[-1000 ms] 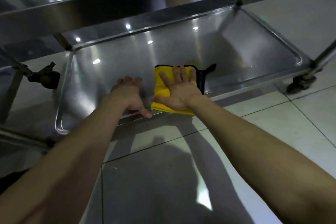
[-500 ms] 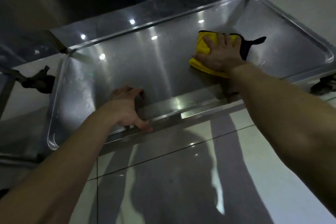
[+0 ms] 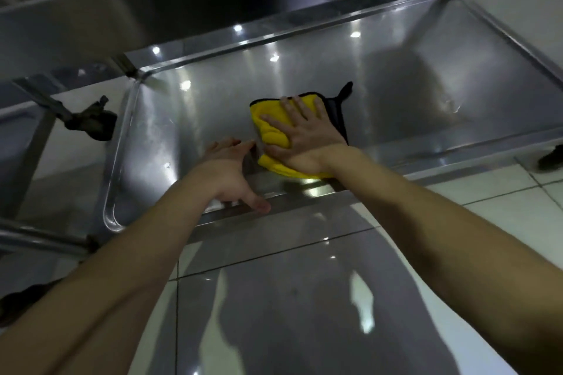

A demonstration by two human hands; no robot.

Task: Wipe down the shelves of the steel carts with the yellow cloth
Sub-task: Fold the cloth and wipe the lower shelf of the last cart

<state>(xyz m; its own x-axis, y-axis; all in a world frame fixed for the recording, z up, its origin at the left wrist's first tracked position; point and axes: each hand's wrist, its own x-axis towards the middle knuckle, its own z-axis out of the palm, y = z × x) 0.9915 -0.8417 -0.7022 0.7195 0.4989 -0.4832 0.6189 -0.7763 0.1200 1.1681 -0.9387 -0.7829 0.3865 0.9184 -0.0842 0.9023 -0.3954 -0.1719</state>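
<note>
The yellow cloth (image 3: 269,131), folded and edged in black, lies on the bottom shelf (image 3: 411,94) of the steel cart, close to the shelf's front rim. My right hand (image 3: 301,134) presses flat on the cloth with fingers spread and straight. My left hand (image 3: 228,173) rests on the front rim just left of the cloth, fingers reaching inside the shelf and thumb on the outer edge. The shelf is a shallow steel tray with a raised lip.
An upper steel shelf (image 3: 152,9) overhangs the bottom one. Black caster wheels sit at the left (image 3: 91,122) and far right (image 3: 551,158). A second cart's frame (image 3: 27,137) stands at the left. Glossy tiled floor (image 3: 289,298) lies in front.
My right hand slid the cloth from the shelf's far right back toward the front middle, next to my left hand. The left hand stayed on the front rim.
</note>
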